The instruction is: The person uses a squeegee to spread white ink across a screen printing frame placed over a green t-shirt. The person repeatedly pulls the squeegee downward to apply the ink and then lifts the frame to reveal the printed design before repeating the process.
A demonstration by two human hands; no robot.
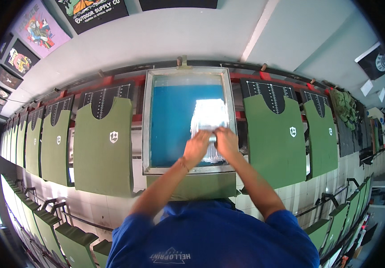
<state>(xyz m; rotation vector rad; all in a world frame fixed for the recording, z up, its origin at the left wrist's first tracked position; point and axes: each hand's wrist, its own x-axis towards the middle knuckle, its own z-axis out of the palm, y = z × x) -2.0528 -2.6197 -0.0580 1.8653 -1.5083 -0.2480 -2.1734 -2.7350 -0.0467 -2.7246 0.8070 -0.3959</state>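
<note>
Both my hands are closed around a squeegee point(212, 139) over a framed printing screen point(170, 129). My left hand point(196, 148) grips its left end, and my right hand point(226, 142) its right end. Only a short light-coloured piece of the squeegee shows between my fingers; its blade is hidden. White ink point(209, 114) lies in a broad patch on the blue mesh, ahead of my hands and partly under them. The screen's metal frame rests over a green shirt point(192, 186), whose lower part sticks out on my side.
Green shirts point(103, 152) with small white emblems lie on dark boards to the left. More green shirts point(275, 143) lie to the right. A dark rail point(134, 66) runs along the far side. Another row of shirt-covered boards point(74, 239) stands behind me, and crumpled green cloth point(344, 107) hangs at far right.
</note>
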